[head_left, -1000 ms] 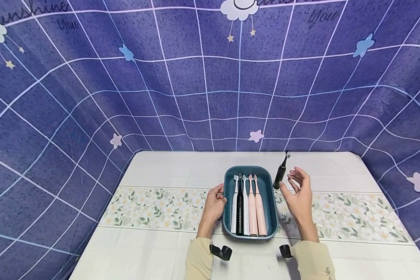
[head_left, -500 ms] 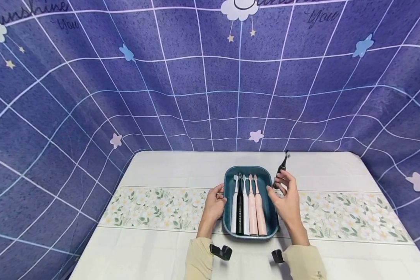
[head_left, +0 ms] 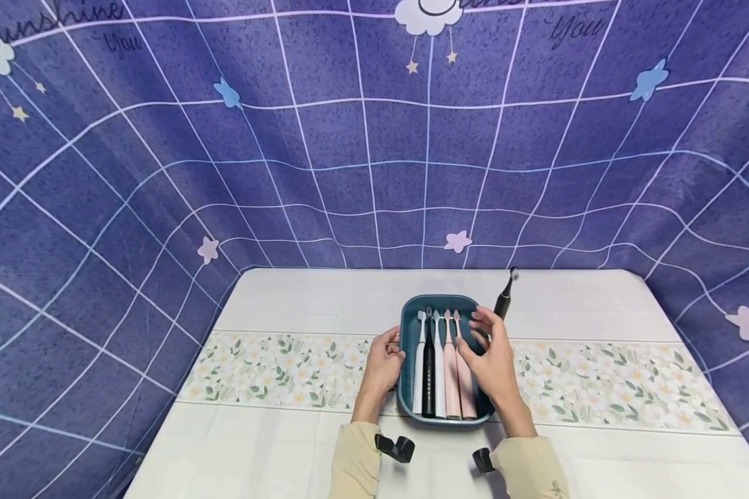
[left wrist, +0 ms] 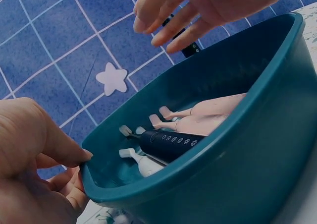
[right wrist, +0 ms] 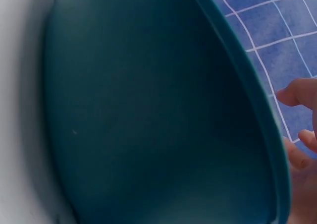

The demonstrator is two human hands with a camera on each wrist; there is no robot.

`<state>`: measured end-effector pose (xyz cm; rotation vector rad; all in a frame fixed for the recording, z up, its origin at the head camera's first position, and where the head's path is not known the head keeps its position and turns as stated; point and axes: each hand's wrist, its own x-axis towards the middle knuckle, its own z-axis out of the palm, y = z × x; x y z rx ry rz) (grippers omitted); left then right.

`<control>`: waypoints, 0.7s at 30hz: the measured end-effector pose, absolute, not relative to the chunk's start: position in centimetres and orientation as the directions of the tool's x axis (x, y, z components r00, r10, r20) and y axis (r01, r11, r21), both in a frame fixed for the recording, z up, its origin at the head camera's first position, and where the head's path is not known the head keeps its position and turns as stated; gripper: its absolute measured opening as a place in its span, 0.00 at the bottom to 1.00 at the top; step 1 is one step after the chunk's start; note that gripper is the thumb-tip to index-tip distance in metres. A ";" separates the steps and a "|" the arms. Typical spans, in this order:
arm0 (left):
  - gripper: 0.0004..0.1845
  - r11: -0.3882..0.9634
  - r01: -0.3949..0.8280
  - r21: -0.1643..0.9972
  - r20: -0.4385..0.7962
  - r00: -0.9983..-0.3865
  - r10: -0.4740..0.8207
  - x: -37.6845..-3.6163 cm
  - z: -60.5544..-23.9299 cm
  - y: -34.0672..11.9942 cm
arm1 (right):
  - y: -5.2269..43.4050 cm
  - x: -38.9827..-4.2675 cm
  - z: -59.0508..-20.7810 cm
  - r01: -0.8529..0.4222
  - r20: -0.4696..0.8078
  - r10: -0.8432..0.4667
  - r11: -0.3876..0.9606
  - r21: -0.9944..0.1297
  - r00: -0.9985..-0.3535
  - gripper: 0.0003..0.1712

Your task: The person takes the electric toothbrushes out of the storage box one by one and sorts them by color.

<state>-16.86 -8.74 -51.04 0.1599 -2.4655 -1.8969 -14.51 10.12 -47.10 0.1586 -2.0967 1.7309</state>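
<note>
Five-sided clutter aside, a teal plastic bin (head_left: pixel 443 422) holds electric toothbrushes lying side by side, heads toward the back: a white toothbrush (head_left: pixel 419 381), a black toothbrush (head_left: pixel 429 381), a second white toothbrush (head_left: pixel 440 388) and two pink toothbrushes (head_left: pixel 452 388). My left hand (head_left: pixel 382 366) pinches the bin's left rim, thumb on top and fingers outside, as the left wrist view shows. Over the bin's right side hovers my right hand (head_left: pixel 496 359), fingers loosely bent with nothing in them; it partly covers the rightmost pink toothbrush.
Another black toothbrush (head_left: pixel 503 302) stands upright behind the bin's right side, its base hidden by my right hand. The white table (head_left: pixel 274 443) carries a floral strip (head_left: pixel 287 371). A purple-blue gridded curtain (head_left: pixel 324 187) rises behind the table and along both sides.
My right hand has moved left, from beside the standing black toothbrush to over the bin's right side. The left hand and the bin have stayed put.
</note>
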 end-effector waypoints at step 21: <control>0.28 0.258 -0.032 0.966 -0.009 -0.996 -0.091 -16.7 -51.0 -8.8 | 8.1 -16.1 -51.2 -0.229 0.242 -0.010 0.362 -0.903 -0.970 0.46</control>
